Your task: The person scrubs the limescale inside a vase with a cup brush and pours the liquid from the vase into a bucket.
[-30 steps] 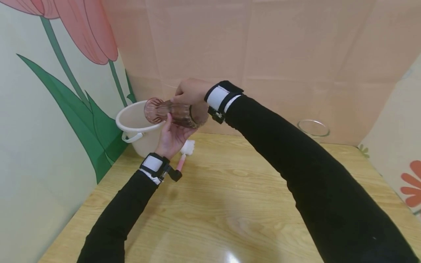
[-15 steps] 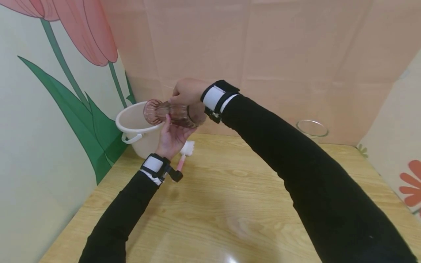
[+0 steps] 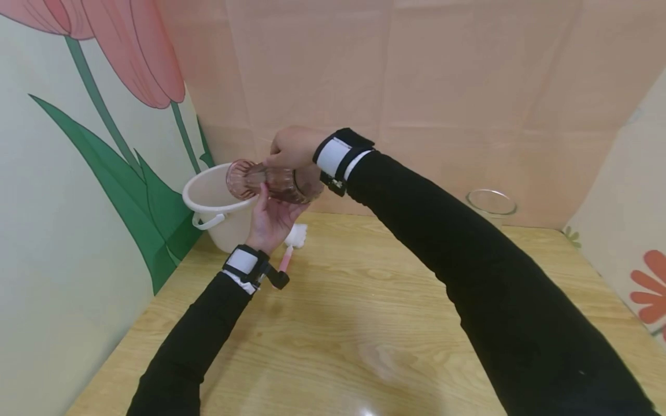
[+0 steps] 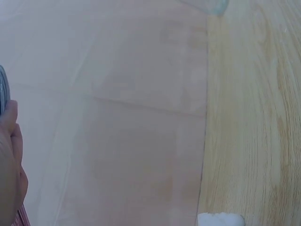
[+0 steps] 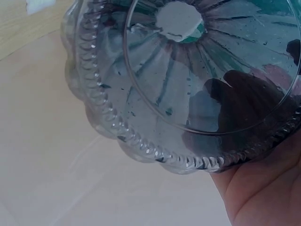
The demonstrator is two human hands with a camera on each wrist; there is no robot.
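Ribbed pink glass [image 3: 270, 182] – both hands, white bucket [image 3: 213, 199]

We see a light wooden table [image 3: 333, 323] with a glossy glare spot near its front edge. Behind it hangs a creased peach backdrop [image 3: 416, 86]. On our left stands a pale wall panel [image 3: 57, 219] painted with a pink tulip and green leaves; on our right, another panel [image 3: 637, 231] shows an orange flower.

A clear glass bowl [image 3: 491, 203] stands at the far edge of the wooden desk [image 3: 364, 323] (against the peach backdrop), well apart from the white bucket [image 3: 210, 199].
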